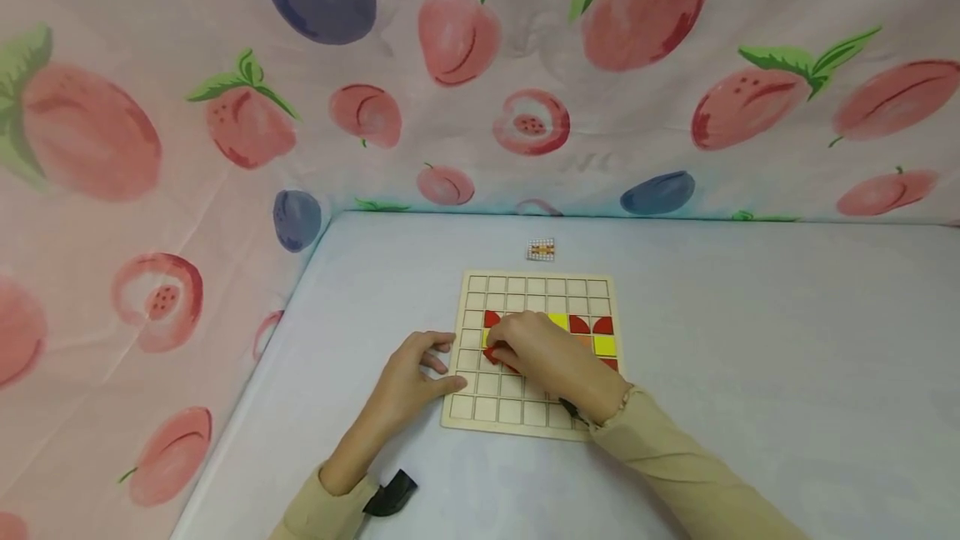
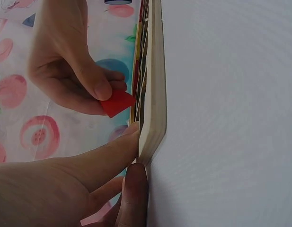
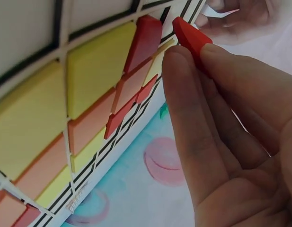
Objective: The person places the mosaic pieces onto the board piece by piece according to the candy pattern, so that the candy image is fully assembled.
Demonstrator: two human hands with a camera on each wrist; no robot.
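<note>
A square wooden grid board (image 1: pixel 486 412) lies on the white table. Red quarter-round tiles (image 1: pixel 603 325), yellow square tiles (image 1: pixel 604 346) and orange tiles (image 3: pixel 91 116) fill part of its middle rows. Over the board's left-middle cells, my right hand (image 1: pixel 555 357) pinches a red quarter-round tile (image 2: pixel 118 102) between thumb and fingers, its tip close to the grid. My right hand hides several middle cells in the head view. At the board's left side, my left hand (image 1: pixel 405 377) rests its thumb and fingertips along the edge, fingers relaxed and spread.
Just beyond the board's far edge lies a small patterned card (image 1: pixel 541 249). A fruit-print cloth (image 1: pixel 450 132) rises behind and to the left of the white tabletop (image 1: pixel 765 373). Black straps (image 1: pixel 392 493) show by the sleeves.
</note>
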